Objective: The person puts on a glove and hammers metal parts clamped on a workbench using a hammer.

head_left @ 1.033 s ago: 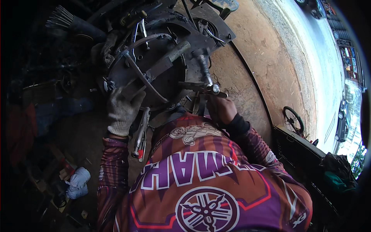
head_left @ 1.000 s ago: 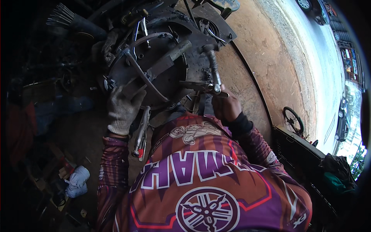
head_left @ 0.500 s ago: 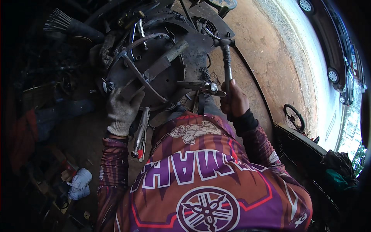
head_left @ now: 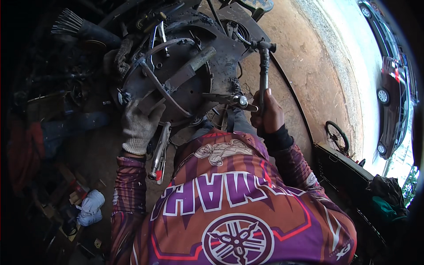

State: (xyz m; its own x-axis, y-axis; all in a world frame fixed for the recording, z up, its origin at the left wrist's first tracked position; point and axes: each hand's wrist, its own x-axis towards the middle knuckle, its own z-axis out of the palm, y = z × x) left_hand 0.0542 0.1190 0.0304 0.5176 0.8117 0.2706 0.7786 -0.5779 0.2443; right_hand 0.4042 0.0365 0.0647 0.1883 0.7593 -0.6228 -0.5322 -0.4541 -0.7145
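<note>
Far left: thin rods (head_left: 68,22) project from a dark cylindrical holder (head_left: 98,36). The gloved left hand (head_left: 140,126) is positioned at the near-left edge of a round steel plate (head_left: 190,95); its fingertips are obscured, so a firm grip cannot be confirmed. Just beside it, at the near edge, is one pair of locking pliers (head_left: 160,152). On the plate, a curved steel strip (head_left: 161,88) crosses a flat bar (head_left: 181,79), with a tube (head_left: 204,58) at the bar's far end. At the right edge sits a second pair of pliers (head_left: 223,98).

The bare right hand (head_left: 270,110) is closed around the handle of a hammer (head_left: 264,66), head uppermost, right of the plate. The hands are well apart.

CAUTION: An off-centre blow could glance from the curved strip toward the gloved fingers. A low swing could strike the second pair of pliers and jolt the work. A slack grip could let the handle slip.
</note>
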